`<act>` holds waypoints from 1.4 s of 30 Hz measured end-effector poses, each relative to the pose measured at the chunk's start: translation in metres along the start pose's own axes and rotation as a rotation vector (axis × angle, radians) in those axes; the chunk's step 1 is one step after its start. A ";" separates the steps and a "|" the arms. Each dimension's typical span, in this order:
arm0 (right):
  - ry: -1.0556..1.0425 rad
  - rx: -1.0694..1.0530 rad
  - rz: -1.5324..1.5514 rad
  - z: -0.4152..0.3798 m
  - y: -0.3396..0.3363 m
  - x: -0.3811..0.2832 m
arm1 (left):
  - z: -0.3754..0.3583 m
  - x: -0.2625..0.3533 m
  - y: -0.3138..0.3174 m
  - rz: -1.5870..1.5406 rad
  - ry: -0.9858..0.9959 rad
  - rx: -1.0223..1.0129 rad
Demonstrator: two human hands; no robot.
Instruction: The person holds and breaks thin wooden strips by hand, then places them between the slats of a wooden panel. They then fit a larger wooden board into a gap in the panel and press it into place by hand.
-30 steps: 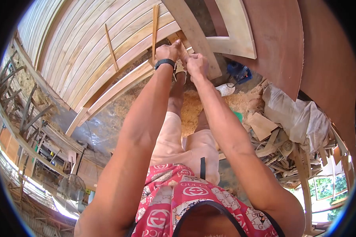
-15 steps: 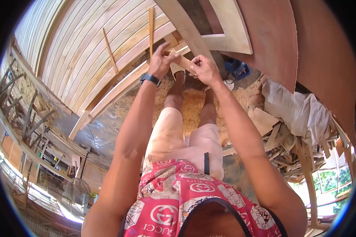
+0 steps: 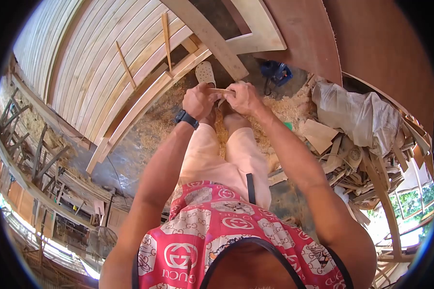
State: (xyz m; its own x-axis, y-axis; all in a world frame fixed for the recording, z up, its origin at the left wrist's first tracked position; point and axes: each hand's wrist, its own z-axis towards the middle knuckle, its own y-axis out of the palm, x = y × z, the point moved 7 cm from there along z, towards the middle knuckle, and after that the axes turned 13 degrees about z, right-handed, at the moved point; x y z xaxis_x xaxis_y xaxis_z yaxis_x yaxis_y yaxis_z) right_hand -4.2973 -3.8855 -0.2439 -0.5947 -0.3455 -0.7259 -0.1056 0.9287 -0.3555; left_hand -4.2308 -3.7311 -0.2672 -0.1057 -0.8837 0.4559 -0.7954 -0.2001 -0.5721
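Between my two hands a small, thin, tan strip (image 3: 220, 91) is gripped at both ends, above my feet. My left hand (image 3: 197, 101), with a dark watch (image 3: 186, 119) on its wrist, is closed on the strip's left end. My right hand (image 3: 244, 98) pinches the right end. The strip looks like sandpaper or thin wood; I cannot tell which. A pale clog with holes (image 3: 205, 73) shows just beyond my left hand.
Slatted wooden panels (image 3: 101, 58) lean at the upper left, with a plank (image 3: 212, 38) beside them. Reddish-brown sheets (image 3: 304, 36) stand at the upper right. A blue tool (image 3: 277, 73) lies on the floor. Right of my legs are a plastic sheet (image 3: 354, 113) and wood scraps (image 3: 342, 159).
My left hand has closed on the strip, its fingers no longer spread. Both hands have come lower and nearer my body, and the view has shifted.
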 end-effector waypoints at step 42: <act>0.390 0.111 0.976 -0.006 0.031 0.025 | 0.043 -0.140 -0.073 -0.880 -0.290 0.189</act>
State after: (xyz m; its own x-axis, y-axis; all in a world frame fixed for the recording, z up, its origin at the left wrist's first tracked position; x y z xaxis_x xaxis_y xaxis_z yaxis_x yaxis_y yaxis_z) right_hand -4.3200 -3.8642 -0.2699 -0.5995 0.6297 -0.4941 0.6182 0.7564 0.2138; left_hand -4.1327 -3.6114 -0.3184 0.6596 -0.4480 0.6035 -0.4057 -0.8881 -0.2159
